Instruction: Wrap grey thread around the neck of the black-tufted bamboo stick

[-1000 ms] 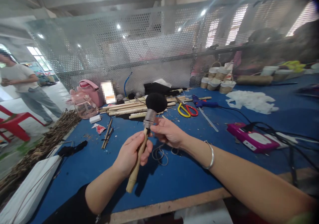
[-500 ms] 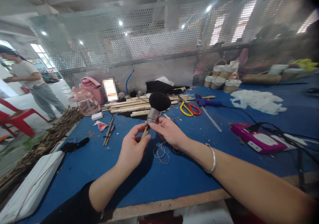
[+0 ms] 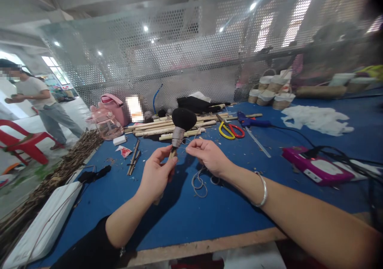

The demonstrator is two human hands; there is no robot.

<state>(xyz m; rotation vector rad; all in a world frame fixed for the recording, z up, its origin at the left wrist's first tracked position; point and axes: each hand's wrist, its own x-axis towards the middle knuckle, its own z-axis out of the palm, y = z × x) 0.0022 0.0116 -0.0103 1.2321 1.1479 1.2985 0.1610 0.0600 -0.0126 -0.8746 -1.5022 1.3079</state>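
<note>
My left hand (image 3: 157, 172) is closed around a wooden stick (image 3: 172, 155) topped by a round black head (image 3: 184, 119). Below that head, grey cord (image 3: 178, 136) is wound tightly round the neck. To the right, my right hand (image 3: 208, 155) pinches a loose length of the same cord between thumb and forefinger, a little apart from the stick. Loose coils of cord (image 3: 200, 186) hang or lie beneath it over the blue table. The stick's lower part is mostly hidden by my left hand.
Wooden sticks (image 3: 149, 130), scissors (image 3: 230, 130) and a blue glue gun (image 3: 254, 122) lie behind my hands. On the right are a magenta power box (image 3: 317, 167) with cables and white gloves (image 3: 317, 119). A white board (image 3: 44, 221) lies left. A person (image 3: 36, 97) stands beyond the table.
My right hand has drawn away from the wound neck to the right, pulling cord with it. My left hand keeps its hold, and the black head tilts slightly left.
</note>
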